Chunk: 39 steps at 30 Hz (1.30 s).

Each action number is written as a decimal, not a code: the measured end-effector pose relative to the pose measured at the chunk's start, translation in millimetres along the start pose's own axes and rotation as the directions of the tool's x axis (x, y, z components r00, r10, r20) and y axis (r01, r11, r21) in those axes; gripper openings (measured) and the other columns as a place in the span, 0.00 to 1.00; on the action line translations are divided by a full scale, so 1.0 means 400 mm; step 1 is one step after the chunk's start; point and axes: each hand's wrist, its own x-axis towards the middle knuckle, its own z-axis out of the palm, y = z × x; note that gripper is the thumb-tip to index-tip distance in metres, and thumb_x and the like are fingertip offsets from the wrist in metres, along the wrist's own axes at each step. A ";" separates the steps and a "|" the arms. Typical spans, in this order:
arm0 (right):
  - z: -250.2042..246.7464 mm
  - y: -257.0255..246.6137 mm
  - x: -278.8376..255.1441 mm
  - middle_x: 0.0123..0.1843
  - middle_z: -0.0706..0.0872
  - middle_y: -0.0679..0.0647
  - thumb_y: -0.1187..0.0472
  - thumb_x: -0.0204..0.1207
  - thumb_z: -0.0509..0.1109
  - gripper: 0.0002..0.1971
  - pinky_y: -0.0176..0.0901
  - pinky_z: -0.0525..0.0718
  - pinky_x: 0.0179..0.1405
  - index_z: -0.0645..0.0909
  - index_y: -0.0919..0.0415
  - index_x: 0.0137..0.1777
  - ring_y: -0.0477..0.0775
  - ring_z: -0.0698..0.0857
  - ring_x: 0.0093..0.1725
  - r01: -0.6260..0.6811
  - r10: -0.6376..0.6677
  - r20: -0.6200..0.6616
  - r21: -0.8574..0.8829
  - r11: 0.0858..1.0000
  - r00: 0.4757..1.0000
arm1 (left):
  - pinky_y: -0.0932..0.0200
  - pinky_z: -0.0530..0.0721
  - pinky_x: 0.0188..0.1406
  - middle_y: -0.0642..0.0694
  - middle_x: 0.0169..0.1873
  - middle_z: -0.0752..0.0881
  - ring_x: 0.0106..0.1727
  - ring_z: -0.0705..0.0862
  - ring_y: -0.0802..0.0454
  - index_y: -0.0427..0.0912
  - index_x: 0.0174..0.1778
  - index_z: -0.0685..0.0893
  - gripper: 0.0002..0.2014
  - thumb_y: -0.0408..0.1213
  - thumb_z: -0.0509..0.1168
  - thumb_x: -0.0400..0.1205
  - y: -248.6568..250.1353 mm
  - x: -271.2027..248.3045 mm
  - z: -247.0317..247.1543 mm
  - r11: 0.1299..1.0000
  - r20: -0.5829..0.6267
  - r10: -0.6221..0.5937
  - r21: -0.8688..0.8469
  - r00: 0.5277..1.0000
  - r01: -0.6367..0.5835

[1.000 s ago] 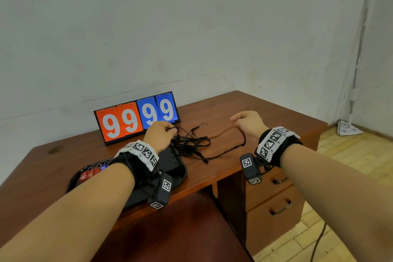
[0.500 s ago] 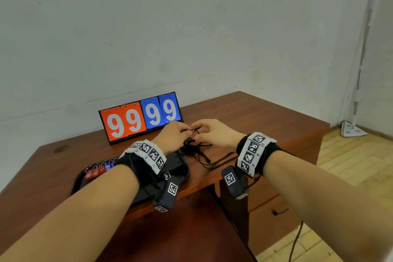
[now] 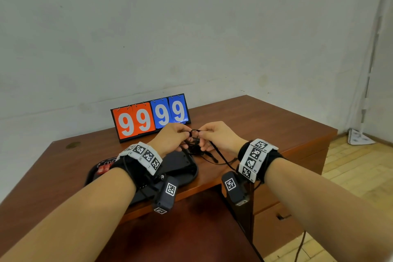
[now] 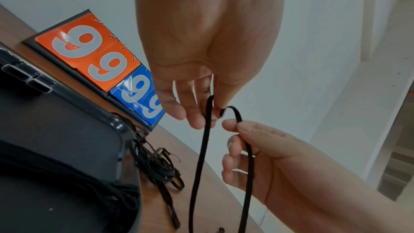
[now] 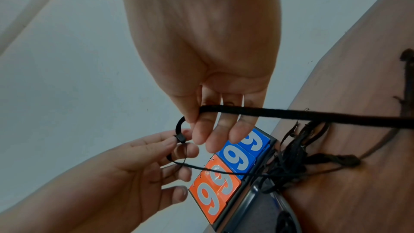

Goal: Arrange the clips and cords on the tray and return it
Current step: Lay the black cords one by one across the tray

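A long black cord [image 3: 221,156] is held doubled between both hands above the desk. My left hand [image 3: 187,134] pinches one end of it near the scoreboard, seen close as the cord [image 4: 201,157] hanging from the left hand [image 4: 208,116]. My right hand [image 3: 201,134] pinches the bend of the cord [image 5: 291,114], the right hand [image 5: 197,130] having it laid across its fingers. A tangle of other black cords [image 3: 194,149] lies beside the black tray [image 3: 182,168]. Red clips [image 3: 103,169] sit at the tray's far left, mostly hidden by my left wrist.
A flip scoreboard [image 3: 148,117] reading 99 99 stands behind the hands. The brown desk [image 3: 265,125] has drawers [image 3: 276,225] at the front right and ends near my right wrist. A white pole stand [image 3: 361,134] leans against the wall over the wooden floor.
My right hand has swung left from the desk's middle, carrying the cord over to my left hand. Both hands now meet and pinch the cord just above the tangle.
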 end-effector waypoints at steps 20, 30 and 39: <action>0.119 -0.079 0.014 0.47 0.92 0.64 0.64 0.83 0.66 0.10 0.38 0.84 0.35 0.85 0.67 0.57 0.53 0.89 0.41 -0.053 0.055 -0.004 0.212 0.976 0.998 | 0.56 0.86 0.43 0.40 0.44 0.93 0.39 0.91 0.49 0.42 0.60 0.84 0.11 0.39 0.58 0.89 -0.029 -0.092 -0.090 0.974 -0.025 -0.111 -0.202 0.994 0.103; 0.176 -0.120 0.013 0.43 0.89 0.57 0.70 0.79 0.66 0.11 0.43 0.88 0.44 0.88 0.61 0.55 0.48 0.87 0.40 0.025 -0.025 0.023 -0.006 1.000 0.999 | 0.59 0.86 0.41 0.43 0.42 0.92 0.39 0.89 0.53 0.43 0.53 0.86 0.05 0.36 0.66 0.85 -0.055 -0.134 -0.132 0.989 -0.110 -0.076 -0.138 0.991 0.060; 0.222 -0.158 0.004 0.55 0.89 0.50 0.54 0.81 0.69 0.11 0.41 0.82 0.56 0.85 0.55 0.60 0.48 0.86 0.57 0.063 -0.060 0.066 -0.047 0.997 0.996 | 0.57 0.89 0.42 0.35 0.42 0.91 0.37 0.89 0.50 0.37 0.50 0.86 0.07 0.26 0.72 0.78 -0.078 -0.163 -0.189 0.996 -0.194 -0.027 -0.093 0.981 0.009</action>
